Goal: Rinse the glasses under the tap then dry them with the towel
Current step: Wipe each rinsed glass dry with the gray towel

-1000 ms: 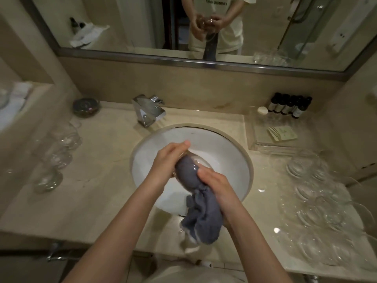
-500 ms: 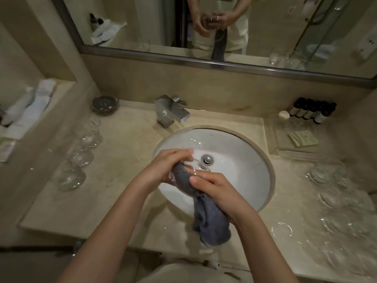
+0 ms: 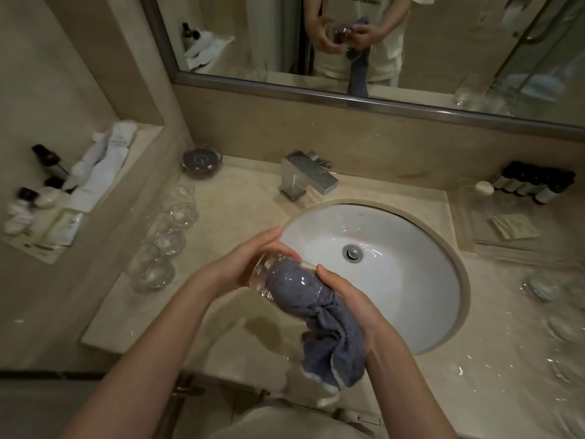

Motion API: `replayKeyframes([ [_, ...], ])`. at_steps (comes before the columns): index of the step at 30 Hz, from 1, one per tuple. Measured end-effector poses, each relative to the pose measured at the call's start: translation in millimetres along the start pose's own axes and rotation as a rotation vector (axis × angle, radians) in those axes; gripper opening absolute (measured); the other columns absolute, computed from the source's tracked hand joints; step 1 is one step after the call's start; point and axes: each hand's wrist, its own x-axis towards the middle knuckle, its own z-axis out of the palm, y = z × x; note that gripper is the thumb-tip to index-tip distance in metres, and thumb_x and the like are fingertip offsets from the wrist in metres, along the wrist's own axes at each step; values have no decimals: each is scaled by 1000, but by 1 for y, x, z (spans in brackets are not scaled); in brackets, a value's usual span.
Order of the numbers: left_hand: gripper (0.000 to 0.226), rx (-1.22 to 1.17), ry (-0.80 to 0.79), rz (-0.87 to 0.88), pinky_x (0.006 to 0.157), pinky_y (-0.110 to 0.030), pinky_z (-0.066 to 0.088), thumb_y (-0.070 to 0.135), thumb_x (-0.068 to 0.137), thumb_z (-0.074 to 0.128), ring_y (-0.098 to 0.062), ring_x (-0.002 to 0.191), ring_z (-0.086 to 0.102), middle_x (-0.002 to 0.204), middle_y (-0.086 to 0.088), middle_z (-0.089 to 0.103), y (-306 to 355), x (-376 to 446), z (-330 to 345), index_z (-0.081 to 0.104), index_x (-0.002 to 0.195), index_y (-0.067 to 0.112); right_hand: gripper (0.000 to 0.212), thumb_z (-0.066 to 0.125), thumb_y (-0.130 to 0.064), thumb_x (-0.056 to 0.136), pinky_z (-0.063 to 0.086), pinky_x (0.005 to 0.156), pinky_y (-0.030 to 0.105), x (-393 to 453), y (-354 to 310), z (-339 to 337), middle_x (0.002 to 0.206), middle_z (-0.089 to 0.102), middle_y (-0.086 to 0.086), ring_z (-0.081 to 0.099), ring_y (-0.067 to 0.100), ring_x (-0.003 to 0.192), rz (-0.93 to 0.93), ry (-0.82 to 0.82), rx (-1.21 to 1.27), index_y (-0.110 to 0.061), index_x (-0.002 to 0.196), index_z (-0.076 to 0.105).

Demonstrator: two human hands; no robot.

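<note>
1. Head view, looking down at a stone counter (image 3: 240, 198): the left hand (image 3: 243, 264) curls its fingers around the closed end of a clear glass (image 3: 285, 278), which lies tilted on its side above the left rim of the white sink (image 3: 411, 280).
2. A grey towel (image 3: 332, 340) is stuffed inside the glass; its loose end hangs out of the mouth and down toward the person.
3. The right hand (image 3: 348, 299) grips the towel at the mouth of the glass, fingers closed around the cloth.
4. A square metal tap (image 3: 307, 175) stands behind the sink.
5. More glasses (image 3: 164, 242) stand in a row on the counter to the left; others (image 3: 544, 286), blurred, sit to the right.
6. Dark bottles (image 3: 535, 185) line the back right corner; their labels are too small to read.
7. The mirror (image 3: 443, 58) shows a pale shirt with mirrored lettering, too blurred to read.
</note>
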Motion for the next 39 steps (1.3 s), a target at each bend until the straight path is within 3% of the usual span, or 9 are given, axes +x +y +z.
replayKeyframes([
  [2, 75, 140, -198, -146, 100, -59, 46, 83, 61, 58, -47, 116, 58, 125, -20, 64, 7, -4, -20, 74, 110, 29, 41, 79, -41, 71, 48, 80, 37, 3, 4, 6, 97, 70, 18, 64, 31, 84, 18, -9, -64, -8, 95, 76],
  [5, 88, 276, -366, -291, 107, -63, 37, 84, 39, 76, -50, 124, 51, 131, -22, 60, 5, -5, -31, 74, 109, 31, 43, 71, -43, 81, 45, 101, 39, 8, 10, 24, 117, 68, 19, 63, 32, 107, 22, -56, -130, -12, 111, 72],
  [8, 101, 346, -456, -326, 100, -60, 42, 65, 39, 90, -39, 106, 61, 115, -22, 66, -2, -7, -41, 66, 118, 7, 43, 57, -45, 78, 52, 89, 32, 11, 17, 39, 104, 73, 16, 70, 24, 93, 56, -77, -111, -13, 97, 78],
  [12, 86, 262, -378, -259, 89, -48, 48, 55, 44, 93, -37, 98, 62, 107, -20, 67, -18, -25, -66, 67, 114, 13, 49, 60, -47, 73, 51, 82, 30, 17, 25, 44, 97, 72, 18, 67, 25, 86, 83, -60, -40, -5, 92, 78],
  [15, 80, 171, -240, -165, 94, -65, 42, 50, 51, 92, -35, 99, 67, 111, -13, 70, -42, -47, -85, 64, 119, 19, 45, 63, -42, 76, 55, 67, 28, 24, 27, 43, 86, 72, 16, 69, 22, 74, 52, -20, 22, -3, 94, 74],
  [20, 97, -47, 273, -29, 72, -31, 56, 49, 34, 90, -20, 95, 73, 111, 0, 73, -79, -92, -95, 60, 122, 22, 57, 82, -38, 56, 56, 62, 26, 38, 34, 43, 91, 72, 18, 66, 22, 76, 3, 34, 132, -1, 99, 74],
  [25, 97, -161, 643, 65, 66, -27, 52, 42, 30, 91, -14, 94, 70, 102, 2, 74, -112, -109, -101, 57, 120, 25, 49, 77, -27, 67, 55, 56, 24, 45, 45, 57, 83, 72, 11, 67, 17, 63, -22, 35, 71, -3, 108, 66],
  [34, 84, -45, 921, 89, 77, -18, 48, 45, 26, 85, -10, 103, 63, 115, 6, 58, -149, -120, -107, 57, 105, 36, 53, 69, -23, 72, 53, 55, 24, 55, 53, 74, 83, 72, 10, 65, 16, 61, -2, 45, -35, -2, 119, 60],
  [39, 80, 35, 985, 52, 92, -28, 42, 4, 51, 95, -18, 114, 57, 122, -7, 59, -165, -111, -110, 48, 113, 21, 55, 75, -21, 71, 53, 55, 24, 57, 58, 75, 81, 71, 10, 65, 16, 61, 23, 62, -53, 0, 120, 60],
])
